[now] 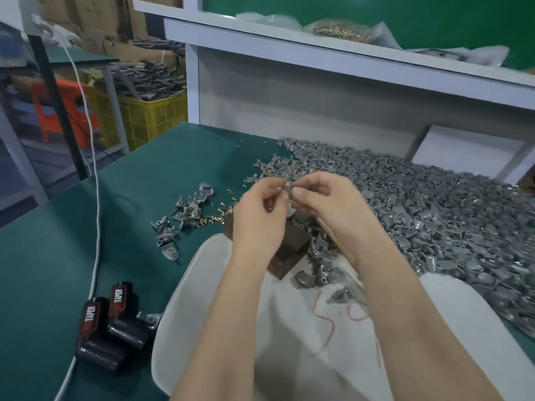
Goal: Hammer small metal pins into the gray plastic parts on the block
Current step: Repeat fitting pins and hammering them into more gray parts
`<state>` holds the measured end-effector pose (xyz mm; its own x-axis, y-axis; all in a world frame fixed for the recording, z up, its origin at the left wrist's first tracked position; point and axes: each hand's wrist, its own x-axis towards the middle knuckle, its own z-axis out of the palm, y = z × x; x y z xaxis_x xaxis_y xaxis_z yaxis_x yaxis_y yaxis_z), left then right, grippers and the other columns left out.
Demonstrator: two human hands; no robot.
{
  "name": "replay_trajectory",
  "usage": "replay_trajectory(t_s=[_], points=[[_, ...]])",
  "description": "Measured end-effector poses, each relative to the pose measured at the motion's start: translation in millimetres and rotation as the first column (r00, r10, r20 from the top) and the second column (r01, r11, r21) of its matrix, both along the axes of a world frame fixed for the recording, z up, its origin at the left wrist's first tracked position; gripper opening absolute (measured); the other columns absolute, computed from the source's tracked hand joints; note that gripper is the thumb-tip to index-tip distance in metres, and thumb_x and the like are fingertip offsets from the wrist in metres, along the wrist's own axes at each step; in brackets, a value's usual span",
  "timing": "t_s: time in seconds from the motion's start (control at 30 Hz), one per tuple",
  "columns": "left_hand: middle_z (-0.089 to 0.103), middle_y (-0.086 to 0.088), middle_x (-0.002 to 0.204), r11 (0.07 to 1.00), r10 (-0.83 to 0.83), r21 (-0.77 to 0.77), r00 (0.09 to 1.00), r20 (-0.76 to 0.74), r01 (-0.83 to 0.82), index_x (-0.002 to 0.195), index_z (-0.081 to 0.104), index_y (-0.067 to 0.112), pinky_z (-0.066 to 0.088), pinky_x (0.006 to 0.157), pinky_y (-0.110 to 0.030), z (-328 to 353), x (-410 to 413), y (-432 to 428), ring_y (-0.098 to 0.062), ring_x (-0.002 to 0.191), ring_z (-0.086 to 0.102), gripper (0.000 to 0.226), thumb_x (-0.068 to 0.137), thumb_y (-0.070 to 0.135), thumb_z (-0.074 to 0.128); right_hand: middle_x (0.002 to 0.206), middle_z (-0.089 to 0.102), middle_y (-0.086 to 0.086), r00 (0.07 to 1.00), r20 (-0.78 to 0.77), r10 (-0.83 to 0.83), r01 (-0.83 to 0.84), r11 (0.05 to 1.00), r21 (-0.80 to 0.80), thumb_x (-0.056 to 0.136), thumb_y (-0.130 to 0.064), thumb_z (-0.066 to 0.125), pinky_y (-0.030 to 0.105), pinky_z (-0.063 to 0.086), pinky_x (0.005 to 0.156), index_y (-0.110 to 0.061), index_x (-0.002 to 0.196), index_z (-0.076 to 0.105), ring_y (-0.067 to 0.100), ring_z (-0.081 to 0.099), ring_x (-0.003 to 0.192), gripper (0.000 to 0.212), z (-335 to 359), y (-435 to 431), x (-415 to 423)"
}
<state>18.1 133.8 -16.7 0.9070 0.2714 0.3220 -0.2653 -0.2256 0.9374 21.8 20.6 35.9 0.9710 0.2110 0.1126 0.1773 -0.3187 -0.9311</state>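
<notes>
My left hand (260,209) and my right hand (327,204) meet above the dark brown block (291,250), fingertips together. Between them they pinch one small gray plastic part (287,186); a pin in it is too small to make out. The block is partly hidden under my hands. Loose brass pins (215,219) lie scattered on the green table just left of the block. A huge heap of gray plastic parts (434,204) covers the table to the right. No hammer is in view.
A small group of gray parts (179,215) lies left of the pins. Two black battery packs (110,322) and a white cable (95,227) sit at the near left. A white cloth (289,328) covers my lap. A white shelf (318,41) runs behind.
</notes>
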Motion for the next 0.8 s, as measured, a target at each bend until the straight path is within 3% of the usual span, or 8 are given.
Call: replay_trajectory(t_s=[0.13, 0.33, 0.43, 0.53, 0.6, 0.67, 0.73, 0.8], points=[[0.063, 0.012, 0.086, 0.996, -0.082, 0.039, 0.996, -0.036, 0.083, 0.091, 0.060, 0.024, 0.041, 0.073, -0.004, -3.2, 0.7, -6.9, -0.007, 0.088, 0.060, 0.011, 0.089, 0.013, 0.061, 0.079, 0.059, 0.003, 0.997, -0.052, -0.051, 0.054, 0.997, 0.059, 0.093, 0.000, 0.053, 0.018, 0.049, 0.067, 0.012, 0.112, 0.057, 0.011, 0.057, 0.071, 0.023, -10.6, -18.9, -7.3], [0.065, 0.011, 0.083, 0.995, -0.090, 0.036, 0.995, -0.052, 0.092, 0.083, 0.060, 0.024, 0.046, 0.080, -0.017, -5.2, 1.3, -4.3, -0.008, 0.085, 0.062, 0.012, 0.085, 0.016, 0.068, 0.112, 0.063, 0.018, 0.993, -0.053, -0.104, 0.111, 0.985, 0.133, 0.090, 0.003, 0.056, 0.021, 0.051, 0.076, 0.004, 0.118, 0.056, 0.008, 0.059, 0.080, 0.029, -24.2, -21.4, -6.4], [0.063, 0.013, 0.081, 0.991, -0.084, 0.101, 0.995, -0.056, 0.089, 0.087, 0.061, 0.024, 0.043, 0.070, -0.007, -6.2, 1.0, -5.0, -0.005, 0.081, 0.061, 0.010, 0.085, 0.016, 0.067, 0.113, 0.063, 0.022, 0.991, -0.052, -0.124, 0.130, 0.985, 0.117, 0.090, 0.001, 0.057, 0.028, 0.052, 0.082, 0.003, 0.116, 0.058, 0.014, 0.060, 0.084, 0.026, -29.2, -21.0, 1.5], [0.063, 0.012, 0.081, 0.995, -0.023, 0.098, 0.999, -0.046, 0.027, 0.088, 0.063, 0.023, 0.044, 0.072, -0.013, -6.7, 1.4, -5.2, -0.007, 0.081, 0.060, 0.005, 0.087, 0.019, 0.066, 0.110, 0.066, 0.020, 0.992, -0.046, -0.116, 0.120, 0.987, 0.110, 0.092, -0.004, 0.057, 0.032, 0.054, 0.082, 0.000, 0.116, 0.059, 0.015, 0.063, 0.080, 0.025, -30.5, -17.6, 11.5], [0.065, 0.011, 0.084, 0.992, 0.123, -0.018, 0.992, -0.009, -0.123, 0.088, 0.063, 0.021, 0.046, 0.080, -0.022, -4.9, 2.7, -1.5, -0.007, 0.084, 0.060, 0.002, 0.087, 0.021, 0.065, 0.106, 0.068, 0.005, 0.986, 0.011, -0.166, 0.166, 0.985, 0.043, 0.093, -0.012, 0.057, 0.028, 0.056, 0.079, -0.009, 0.119, 0.059, 0.010, 0.067, 0.077, 0.026, -32.6, -10.0, 20.8], [0.065, 0.007, 0.086, 0.915, 0.307, -0.285, 0.951, 0.033, -0.285, 0.087, 0.063, 0.019, 0.046, 0.079, -0.022, -0.4, 3.0, 5.8, -0.007, 0.082, 0.059, 0.004, 0.087, 0.022, 0.066, 0.103, 0.067, -0.006, 0.965, 0.157, -0.209, 0.236, 0.955, -0.182, 0.092, -0.019, 0.058, 0.029, 0.054, 0.085, -0.016, 0.116, 0.061, 0.006, 0.065, 0.083, 0.025, -35.4, 6.0, 30.4], [0.062, 0.006, 0.084, 0.763, 0.454, -0.542, 0.889, 0.060, -0.353, 0.082, 0.060, 0.020, 0.046, 0.075, -0.019, 4.5, 2.1, 14.3, -0.005, 0.077, 0.057, 0.009, 0.088, 0.016, 0.065, 0.107, 0.068, -0.006, 0.957, 0.273, -0.100, 0.206, 0.894, -0.397, 0.090, -0.022, 0.060, 0.030, 0.048, 0.092, -0.020, 0.110, 0.066, 0.008, 0.061, 0.091, 0.021, -39.3, 33.5, 38.2], [0.060, 0.006, 0.083, 0.648, 0.550, -0.655, 0.833, 0.052, -0.388, 0.082, 0.057, 0.021, 0.047, 0.075, -0.021, 6.8, 1.6, 21.8, -0.002, 0.076, 0.056, 0.012, 0.089, 0.014, 0.063, 0.108, 0.069, -0.001, 0.950, 0.303, 0.078, 0.119, 0.805, -0.581, 0.088, -0.023, 0.060, 0.032, 0.047, 0.091, -0.021, 0.103, 0.070, 0.017, 0.061, 0.097, 0.018, -45.1, 68.0, 46.2]])
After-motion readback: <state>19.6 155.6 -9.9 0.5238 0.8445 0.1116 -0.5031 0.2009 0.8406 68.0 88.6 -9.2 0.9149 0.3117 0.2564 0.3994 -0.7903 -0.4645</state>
